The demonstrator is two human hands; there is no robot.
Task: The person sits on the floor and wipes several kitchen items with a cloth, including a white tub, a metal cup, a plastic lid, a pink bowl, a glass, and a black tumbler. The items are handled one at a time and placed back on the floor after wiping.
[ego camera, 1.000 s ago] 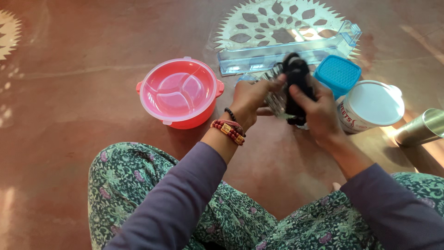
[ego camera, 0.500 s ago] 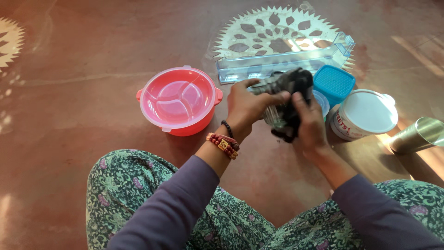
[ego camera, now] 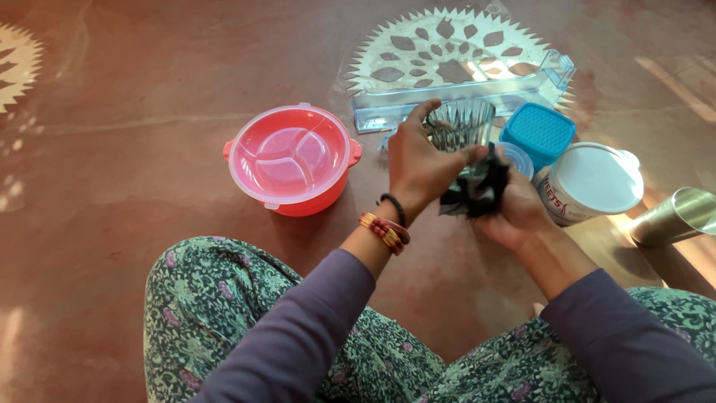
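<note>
1. Red-brown polished floor (ego camera: 134, 149) carries everything, with a pale painted sunburst pattern (ego camera: 455, 52) at its far edge
2. Left hand (ego camera: 418, 160) grips a ribbed clear glass tumbler (ego camera: 461, 123), fingers wrapped round its side and thumb up by the rim
3. Right hand (ego camera: 514, 209) is closed on a dark cloth (ego camera: 481, 186), pressed against the lower part of the tumbler; how far the cloth reaches under the glass is hard to tell
4. Both hands hold the tumbler above the floor, just in front of a clear plastic tray (ego camera: 462, 93)
5. Left of the hands sits a pink lidded bowl (ego camera: 291, 160)
6. To the right stand a blue square box (ego camera: 538, 134), a white-lidded tub (ego camera: 597, 183) and a steel cup (ego camera: 675, 216) lying tilted
7. Patterned green trousers (ego camera: 224, 321) fill the near edge
</note>
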